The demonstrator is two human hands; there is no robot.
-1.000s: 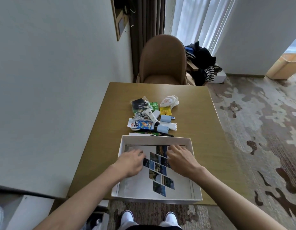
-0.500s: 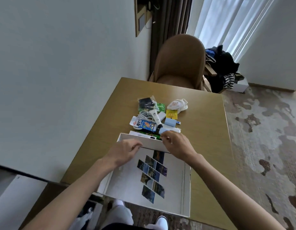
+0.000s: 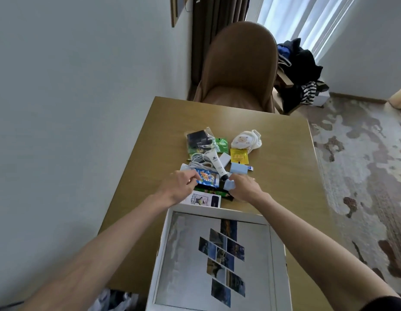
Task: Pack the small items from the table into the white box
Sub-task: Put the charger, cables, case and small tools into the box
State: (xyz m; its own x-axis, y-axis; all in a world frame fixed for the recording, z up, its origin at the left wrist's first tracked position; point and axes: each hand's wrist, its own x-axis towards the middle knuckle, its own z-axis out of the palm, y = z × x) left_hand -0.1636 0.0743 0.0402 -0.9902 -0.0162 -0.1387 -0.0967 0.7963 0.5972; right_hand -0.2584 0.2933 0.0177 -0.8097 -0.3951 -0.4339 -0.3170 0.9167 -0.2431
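the white box (image 3: 217, 211) lies open at the near end of the table (image 3: 273, 142), a sheet of photo tiles flat in its bottom, and the small items lie heaped just beyond its far wall. over that heap the left hand (image 3: 180, 186) pinches the edge of a blue printed packet (image 3: 207, 179), and the right hand (image 3: 245, 188) curls its fingers round a pale blue piece (image 3: 229, 184). a printed card (image 3: 201, 200) lies just beside the box's far wall.

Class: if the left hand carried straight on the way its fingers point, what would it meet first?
The blue packet: the left hand has its fingertips at the packet's near edge, though contact is unclear. Behind it lies the white tube.
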